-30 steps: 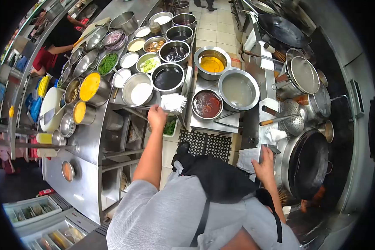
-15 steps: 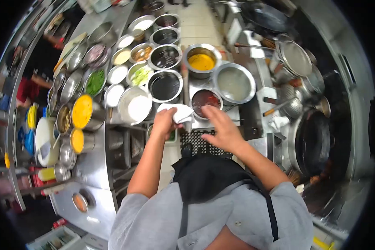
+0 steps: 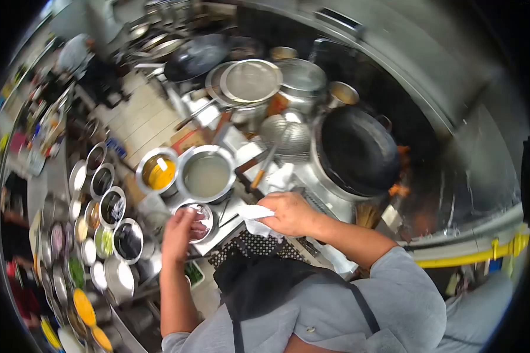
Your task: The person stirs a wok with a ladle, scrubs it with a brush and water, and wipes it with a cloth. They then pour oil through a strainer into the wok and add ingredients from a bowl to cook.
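Observation:
A white cloth [image 3: 256,213] is gripped in my right hand [image 3: 294,213], with its loose end hanging down over the steel counter. My left hand [image 3: 180,232] has its fingers apart and holds nothing; it is over the left edge of a small steel bowl [image 3: 203,223] with dark red contents. Just beyond the hands are a pot of cloudy liquid [image 3: 208,175] and a pot of orange-yellow liquid [image 3: 159,172]. To the right of them lie a perforated ladle [image 3: 285,138] with a wooden handle and another white cloth [image 3: 281,176].
A large black wok [image 3: 359,150] sits on the stove at right, flames beside it. Round strainers [image 3: 251,81] rest on pots behind. Many ingredient bowls, including a black-liquid one [image 3: 128,240], line the left. A person [image 3: 91,65] stands at upper left.
The view has turned right toward the stove. The white cloth has passed from my left hand to my right hand. My left hand has opened and is now by the small bowl.

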A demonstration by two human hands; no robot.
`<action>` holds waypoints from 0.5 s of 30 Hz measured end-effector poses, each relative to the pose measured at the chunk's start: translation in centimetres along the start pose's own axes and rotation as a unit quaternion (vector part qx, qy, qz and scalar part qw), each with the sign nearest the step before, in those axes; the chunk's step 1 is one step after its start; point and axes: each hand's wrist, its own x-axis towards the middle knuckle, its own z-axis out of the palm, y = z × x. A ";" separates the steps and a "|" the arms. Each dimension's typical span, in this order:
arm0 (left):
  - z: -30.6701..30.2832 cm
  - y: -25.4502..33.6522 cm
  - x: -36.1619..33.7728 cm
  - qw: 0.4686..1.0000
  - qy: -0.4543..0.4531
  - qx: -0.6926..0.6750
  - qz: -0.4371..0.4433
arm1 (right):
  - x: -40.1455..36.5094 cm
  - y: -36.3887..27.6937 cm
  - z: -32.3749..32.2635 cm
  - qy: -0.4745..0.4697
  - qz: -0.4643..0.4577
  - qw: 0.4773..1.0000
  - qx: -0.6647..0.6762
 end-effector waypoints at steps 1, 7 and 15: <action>1.1 2.7 1.1 0.999 0.017 0.043 0.015 | -0.4 0.6 -1.7 -0.025 0.058 0.998 -0.027; 2.9 8.2 22.4 0.966 0.054 0.234 0.096 | 0.0 4.5 -5.2 0.079 0.205 0.975 -0.030; 9.9 5.0 35.2 0.896 -0.325 -0.194 -0.233 | 7.8 10.9 -8.5 0.190 0.348 0.917 -0.044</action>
